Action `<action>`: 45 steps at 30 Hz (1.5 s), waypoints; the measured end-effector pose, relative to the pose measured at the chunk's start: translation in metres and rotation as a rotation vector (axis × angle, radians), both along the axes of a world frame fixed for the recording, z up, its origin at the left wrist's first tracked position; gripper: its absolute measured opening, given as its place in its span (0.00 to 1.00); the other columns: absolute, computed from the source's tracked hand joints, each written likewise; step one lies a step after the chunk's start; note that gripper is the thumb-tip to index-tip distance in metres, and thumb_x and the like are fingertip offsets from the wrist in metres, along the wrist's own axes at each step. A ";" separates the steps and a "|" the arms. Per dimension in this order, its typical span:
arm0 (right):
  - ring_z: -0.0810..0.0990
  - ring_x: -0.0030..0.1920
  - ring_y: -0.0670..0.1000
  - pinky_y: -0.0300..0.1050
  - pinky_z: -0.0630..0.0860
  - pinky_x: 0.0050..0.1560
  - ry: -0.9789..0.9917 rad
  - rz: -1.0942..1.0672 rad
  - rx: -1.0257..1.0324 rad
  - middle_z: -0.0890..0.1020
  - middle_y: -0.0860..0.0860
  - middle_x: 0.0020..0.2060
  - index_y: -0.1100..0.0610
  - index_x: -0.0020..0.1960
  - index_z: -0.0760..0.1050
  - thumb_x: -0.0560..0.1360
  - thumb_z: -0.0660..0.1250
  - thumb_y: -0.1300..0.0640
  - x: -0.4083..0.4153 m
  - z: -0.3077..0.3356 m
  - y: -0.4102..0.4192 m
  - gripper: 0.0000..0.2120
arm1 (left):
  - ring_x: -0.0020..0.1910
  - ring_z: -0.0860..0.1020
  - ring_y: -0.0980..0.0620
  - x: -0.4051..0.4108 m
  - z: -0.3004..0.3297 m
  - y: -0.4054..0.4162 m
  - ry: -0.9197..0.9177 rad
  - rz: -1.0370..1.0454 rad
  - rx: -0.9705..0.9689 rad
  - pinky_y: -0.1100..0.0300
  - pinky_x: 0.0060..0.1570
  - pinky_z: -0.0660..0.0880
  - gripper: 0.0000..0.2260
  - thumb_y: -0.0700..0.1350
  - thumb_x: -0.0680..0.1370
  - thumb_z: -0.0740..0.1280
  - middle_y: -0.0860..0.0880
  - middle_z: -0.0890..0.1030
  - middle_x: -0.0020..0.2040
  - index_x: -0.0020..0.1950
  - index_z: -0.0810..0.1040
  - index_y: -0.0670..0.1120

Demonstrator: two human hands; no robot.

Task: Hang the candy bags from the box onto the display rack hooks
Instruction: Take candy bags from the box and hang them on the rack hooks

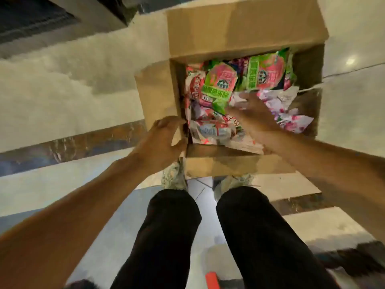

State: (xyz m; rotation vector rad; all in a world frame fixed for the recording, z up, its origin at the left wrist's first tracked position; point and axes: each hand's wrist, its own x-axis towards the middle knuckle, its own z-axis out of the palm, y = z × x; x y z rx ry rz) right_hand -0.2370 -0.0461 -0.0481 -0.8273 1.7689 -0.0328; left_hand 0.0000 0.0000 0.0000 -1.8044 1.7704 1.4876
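Note:
An open cardboard box [239, 28] stands on the floor in front of my feet, filled with several candy bags in green, pink and white. A green and pink bag [220, 82] lies on top near the middle. My left hand [164, 136] grips the box's left flap at its near corner. My right hand [254, 113] reaches down inside the box among the bags, fingers spread over a white and pink bag [285, 105]; whether it holds one is blurred. No display rack shows in view.
Glossy tiled floor with dark stripes surrounds the box. My legs in black trousers and light shoes [175, 176] stand just behind it. A dark shelf base [31, 19] sits at the top left. A red object [212, 278] lies near the bottom edge.

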 end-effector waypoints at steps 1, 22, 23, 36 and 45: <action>0.80 0.55 0.49 0.35 0.73 0.47 0.057 0.019 -0.081 0.82 0.53 0.60 0.57 0.70 0.72 0.76 0.73 0.47 0.006 -0.016 -0.011 0.27 | 0.69 0.71 0.39 -0.002 -0.014 -0.003 0.018 -0.007 -0.030 0.47 0.67 0.69 0.26 0.51 0.77 0.63 0.40 0.73 0.70 0.73 0.70 0.42; 0.84 0.46 0.52 0.41 0.74 0.41 0.140 0.027 -0.135 0.84 0.50 0.42 0.56 0.46 0.81 0.74 0.73 0.49 0.036 -0.066 -0.038 0.10 | 0.67 0.71 0.46 -0.014 -0.031 -0.013 0.030 0.044 -0.113 0.57 0.61 0.69 0.21 0.50 0.79 0.65 0.47 0.74 0.68 0.72 0.70 0.48; 0.83 0.47 0.52 0.40 0.71 0.41 0.135 0.053 -0.141 0.83 0.51 0.40 0.55 0.41 0.79 0.76 0.72 0.49 0.040 -0.066 -0.039 0.10 | 0.67 0.71 0.46 -0.011 -0.032 -0.017 0.023 0.022 -0.126 0.55 0.62 0.70 0.23 0.52 0.78 0.63 0.47 0.74 0.68 0.72 0.70 0.47; 0.80 0.50 0.70 0.68 0.77 0.49 -0.304 -0.014 -0.158 0.80 0.70 0.50 0.66 0.56 0.71 0.77 0.69 0.44 -0.008 0.040 0.027 0.25 | 0.61 0.78 0.54 -0.042 -0.003 -0.023 0.392 0.759 0.287 0.69 0.53 0.77 0.31 0.32 0.69 0.77 0.51 0.81 0.61 0.67 0.72 0.49; 0.82 0.44 0.40 0.30 0.77 0.51 -0.134 -0.528 -0.227 0.84 0.54 0.49 0.61 0.58 0.80 0.76 0.72 0.60 -0.059 0.042 -0.003 0.11 | 0.46 0.85 0.59 -0.083 0.005 -0.040 0.433 0.848 0.222 0.69 0.42 0.80 0.15 0.36 0.73 0.74 0.56 0.86 0.50 0.58 0.82 0.46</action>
